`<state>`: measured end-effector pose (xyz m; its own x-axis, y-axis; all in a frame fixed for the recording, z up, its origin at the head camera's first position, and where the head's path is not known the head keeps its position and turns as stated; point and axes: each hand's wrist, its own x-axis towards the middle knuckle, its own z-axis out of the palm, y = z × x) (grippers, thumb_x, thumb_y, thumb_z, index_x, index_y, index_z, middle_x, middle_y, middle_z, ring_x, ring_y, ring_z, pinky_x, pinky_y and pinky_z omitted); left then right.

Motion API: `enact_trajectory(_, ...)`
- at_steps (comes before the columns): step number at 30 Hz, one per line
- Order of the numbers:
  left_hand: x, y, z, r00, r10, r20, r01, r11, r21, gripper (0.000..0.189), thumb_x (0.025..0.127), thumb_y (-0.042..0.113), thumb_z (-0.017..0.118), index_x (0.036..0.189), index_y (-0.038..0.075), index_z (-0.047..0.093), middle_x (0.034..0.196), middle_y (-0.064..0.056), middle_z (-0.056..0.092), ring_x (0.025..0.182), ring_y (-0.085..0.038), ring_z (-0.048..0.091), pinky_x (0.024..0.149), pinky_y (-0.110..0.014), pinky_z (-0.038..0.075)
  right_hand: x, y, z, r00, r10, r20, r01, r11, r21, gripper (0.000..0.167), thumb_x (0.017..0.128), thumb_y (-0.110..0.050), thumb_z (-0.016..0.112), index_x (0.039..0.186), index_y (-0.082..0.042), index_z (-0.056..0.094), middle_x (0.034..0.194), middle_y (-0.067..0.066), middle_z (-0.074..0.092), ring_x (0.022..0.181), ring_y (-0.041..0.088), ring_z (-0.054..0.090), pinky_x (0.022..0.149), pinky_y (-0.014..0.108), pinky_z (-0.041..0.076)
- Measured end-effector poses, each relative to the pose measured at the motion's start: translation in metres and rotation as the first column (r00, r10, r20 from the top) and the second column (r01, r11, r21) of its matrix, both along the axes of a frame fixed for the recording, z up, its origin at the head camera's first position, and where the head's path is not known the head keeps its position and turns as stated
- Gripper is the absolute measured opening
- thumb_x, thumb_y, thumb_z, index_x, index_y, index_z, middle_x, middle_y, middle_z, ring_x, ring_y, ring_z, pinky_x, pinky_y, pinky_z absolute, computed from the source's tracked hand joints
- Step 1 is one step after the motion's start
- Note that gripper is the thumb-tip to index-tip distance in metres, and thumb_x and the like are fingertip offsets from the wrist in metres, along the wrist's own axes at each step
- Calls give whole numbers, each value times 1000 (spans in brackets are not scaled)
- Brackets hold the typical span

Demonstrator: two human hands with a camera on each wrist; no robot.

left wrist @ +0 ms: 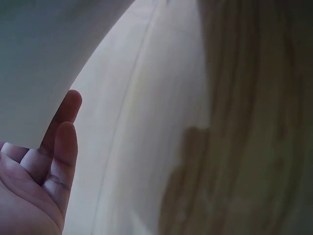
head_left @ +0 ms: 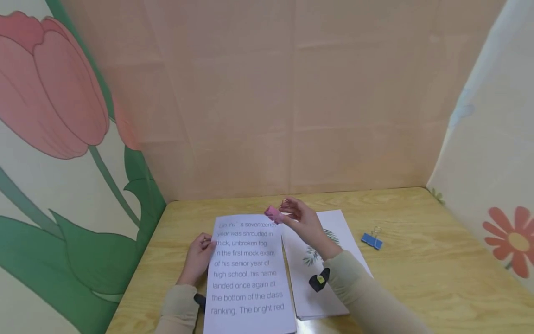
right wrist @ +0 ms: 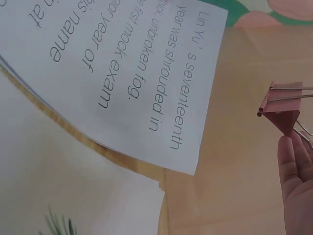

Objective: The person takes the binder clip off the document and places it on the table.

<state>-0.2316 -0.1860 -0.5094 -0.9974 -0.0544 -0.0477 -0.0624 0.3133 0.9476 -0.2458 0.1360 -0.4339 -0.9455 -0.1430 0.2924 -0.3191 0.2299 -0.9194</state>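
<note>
A pink binder clip (head_left: pixel 273 214) is held in the fingers of my right hand (head_left: pixel 306 222), above the top right corner of a printed stack of paper (head_left: pixel 250 273). The right wrist view shows the clip (right wrist: pixel 284 105) with its wire handles pointing right and the fingertips (right wrist: pixel 287 147) at its lower edge. On the stack's left side, my left hand (head_left: pixel 198 255) grips the paper edge. In the left wrist view, the paper (left wrist: pixel 49 58) runs between the fingers of that hand (left wrist: pixel 34 196). The stack's top page carries large English text.
To the right of the printed stack lies a second white stack (head_left: pixel 304 292) with a green leaf picture, partly under my right forearm. A blue binder clip (head_left: pixel 371 240) sits farther right on the wooden table (head_left: pixel 434 278). A peach cloth backdrop (head_left: pixel 233 116) rises behind the table.
</note>
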Motion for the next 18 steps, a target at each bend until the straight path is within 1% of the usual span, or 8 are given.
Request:
enact_trajectory(3,0,0,0,1000,2,6,-2,1000,-1,11,106,9,52,113,5,60,98,-10,73,80,-24,69,71,-34,55,1,4,-2,1000,-11,26,12,1000,-27,56,94,-1,74,143,10,48,128,27,65,119,41,64,97,32,54)
enact_trajectory(7,0,2,0,1000,3,19,-3,1000,4,12,106,9,53,114,5,60,98,-10,74,80,-24,69,72,-34,55,5,11,-5,999,-17,51,20,999,-50,56,96,-2,72,144,11,47,129,27,63,122,41,62,99,33,52)
enact_trajectory(14,1,3,2,999,11,36,-10,1000,-18,13,107,10,51,115,5,60,99,-9,73,80,-22,69,72,-35,55,11,23,-8,990,-79,120,81,997,-12,58,97,-11,73,146,8,47,131,24,63,123,37,62,100,33,52)
enact_trajectory(18,1,5,3,999,20,42,-19,999,-32,14,106,10,51,116,5,60,98,-10,73,80,-22,69,72,-35,55,15,27,-9,989,-78,129,80,997,-15,58,99,-13,70,147,8,45,134,26,61,124,38,61,100,35,52)
